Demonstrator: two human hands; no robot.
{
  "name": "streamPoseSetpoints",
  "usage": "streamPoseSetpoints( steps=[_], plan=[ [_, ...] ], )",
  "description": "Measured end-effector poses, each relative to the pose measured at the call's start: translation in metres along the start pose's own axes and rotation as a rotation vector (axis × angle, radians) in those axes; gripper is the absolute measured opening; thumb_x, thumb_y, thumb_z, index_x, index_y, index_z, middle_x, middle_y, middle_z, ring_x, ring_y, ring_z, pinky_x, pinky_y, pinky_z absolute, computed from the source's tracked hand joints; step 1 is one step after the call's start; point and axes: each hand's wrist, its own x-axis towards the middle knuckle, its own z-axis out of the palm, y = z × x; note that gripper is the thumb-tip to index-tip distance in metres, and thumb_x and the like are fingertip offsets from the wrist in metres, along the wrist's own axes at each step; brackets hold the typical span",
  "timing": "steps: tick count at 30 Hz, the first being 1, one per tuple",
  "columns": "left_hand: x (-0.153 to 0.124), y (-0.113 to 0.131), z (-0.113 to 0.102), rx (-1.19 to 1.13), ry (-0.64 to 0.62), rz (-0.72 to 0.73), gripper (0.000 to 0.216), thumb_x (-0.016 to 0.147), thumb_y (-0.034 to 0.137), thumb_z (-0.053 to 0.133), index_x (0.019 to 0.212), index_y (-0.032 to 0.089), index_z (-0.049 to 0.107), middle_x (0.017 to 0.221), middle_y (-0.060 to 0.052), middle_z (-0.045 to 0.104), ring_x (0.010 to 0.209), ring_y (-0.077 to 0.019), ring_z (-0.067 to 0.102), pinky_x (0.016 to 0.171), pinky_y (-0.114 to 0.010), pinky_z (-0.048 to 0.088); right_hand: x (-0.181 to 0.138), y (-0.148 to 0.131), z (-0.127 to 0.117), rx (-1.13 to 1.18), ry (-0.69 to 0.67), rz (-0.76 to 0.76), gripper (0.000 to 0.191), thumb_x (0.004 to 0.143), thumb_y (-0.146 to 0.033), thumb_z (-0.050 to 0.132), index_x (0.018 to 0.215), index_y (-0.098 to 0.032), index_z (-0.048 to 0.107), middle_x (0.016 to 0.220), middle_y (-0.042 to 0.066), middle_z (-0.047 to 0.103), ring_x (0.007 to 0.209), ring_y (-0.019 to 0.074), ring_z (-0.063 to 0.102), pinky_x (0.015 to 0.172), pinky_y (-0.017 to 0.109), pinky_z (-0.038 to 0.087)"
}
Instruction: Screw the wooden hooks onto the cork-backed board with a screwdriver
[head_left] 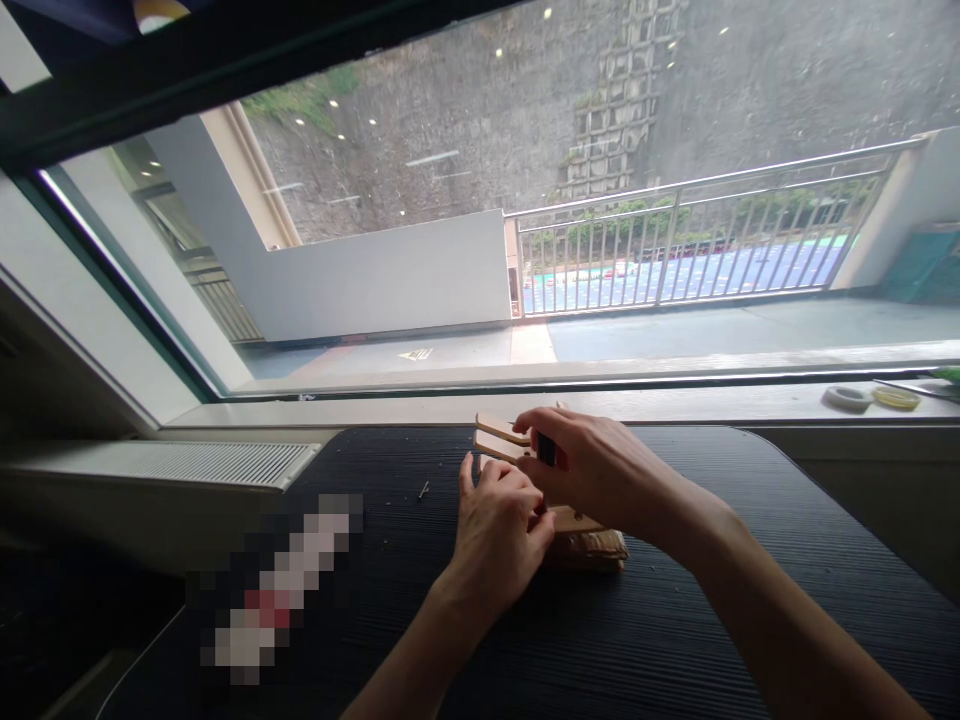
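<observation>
A small piece made of pale wooden slats [495, 446] sits on the black table, directly in front of me. My left hand [499, 525] is closed over its near side, fingers bent onto the wood and thumb tucked towards the index finger. Above it, my right hand [589, 455] grips an upright black-and-red handle [545, 449] that looks like a screwdriver; its tip is hidden behind my left fingers. One wooden slat with a hole [576, 519] shows under my right wrist. Beneath the wood lies a brown, shiny wrapped block [592, 547].
Small screws [424, 490] lie on the black table [720, 610] to the left. A blurred-out pale and red item [285, 590] is at the table's left. Two tape rolls, one white [847, 398] and one yellow [896, 399], rest on the windowsill [390, 411] below a large window.
</observation>
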Motion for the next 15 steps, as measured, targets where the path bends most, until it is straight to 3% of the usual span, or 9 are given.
streamPoseSetpoints(
  steps=[7,12,15],
  plan=[
    [0.002,0.001,-0.002,0.013,-0.026,0.001,0.009,0.078,0.025,0.06,0.074,0.025,0.068,0.098,-0.001,0.065,0.105,-0.0248,0.047,0.108,-0.055,0.012,0.001,-0.008,0.008,-0.056,-0.007,-0.043,0.023,0.089,-0.022,0.044,0.108,-0.023,0.057,0.075,0.0,0.068,0.064,0.0138,0.059,0.057,0.024,0.03],
    [0.001,0.001,-0.001,0.005,-0.024,-0.01,0.007,0.077,0.022,0.061,0.073,0.025,0.067,0.087,0.001,0.065,0.101,-0.0228,0.048,0.108,-0.055,0.011,0.003,-0.004,0.014,-0.117,0.02,0.009,0.02,0.088,-0.024,0.044,0.104,-0.021,0.056,0.071,0.0,0.066,0.061,0.0145,0.057,0.052,0.024,0.027],
    [0.0,0.0,0.0,-0.006,-0.019,-0.01,0.006,0.077,0.024,0.061,0.075,0.025,0.066,0.086,0.001,0.065,0.1,-0.022,0.048,0.108,-0.054,0.011,0.0,-0.002,0.007,-0.087,-0.007,0.025,0.028,0.082,-0.022,0.049,0.11,-0.022,0.054,0.079,0.001,0.067,0.06,0.0138,0.056,0.052,0.024,0.028]
  ],
)
